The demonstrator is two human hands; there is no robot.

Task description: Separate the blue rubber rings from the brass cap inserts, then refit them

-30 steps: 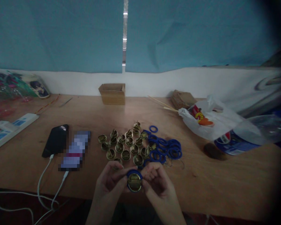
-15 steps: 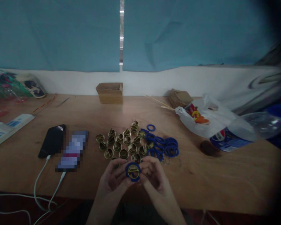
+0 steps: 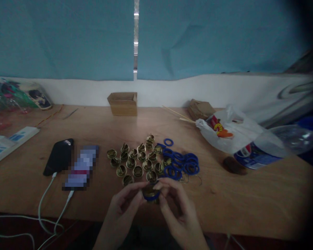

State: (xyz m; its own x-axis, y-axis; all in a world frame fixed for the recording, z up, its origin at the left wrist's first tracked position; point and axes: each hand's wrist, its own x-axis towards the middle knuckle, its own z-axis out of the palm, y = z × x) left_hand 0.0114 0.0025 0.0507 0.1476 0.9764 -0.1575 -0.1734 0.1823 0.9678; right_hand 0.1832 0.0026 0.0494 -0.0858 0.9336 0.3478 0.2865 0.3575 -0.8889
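My left hand [image 3: 123, 206] and my right hand [image 3: 176, 205] meet at the near edge of the wooden table [image 3: 250, 198]. Together their fingertips pinch one round brass cap [image 3: 150, 193] that has a blue rubber ring around it. The cap is tipped so I see it nearly edge-on. Just beyond my hands lies a cluster of several brass caps [image 3: 137, 158], and to its right a pile of several blue rings [image 3: 181, 161].
Two phones [image 3: 58, 156] on white charging cables [image 3: 45, 205] lie at the left. A small cardboard box [image 3: 122, 103] stands at the back. A white plastic bag [image 3: 232, 133] and a lying plastic bottle [image 3: 273, 146] are at the right, wooden sticks [image 3: 177, 114] behind.
The cap faced me a second ago with the blue ring around its rim; now my fingers have tipped it flat, nearly edge-on. My hands stay at the table's near edge.
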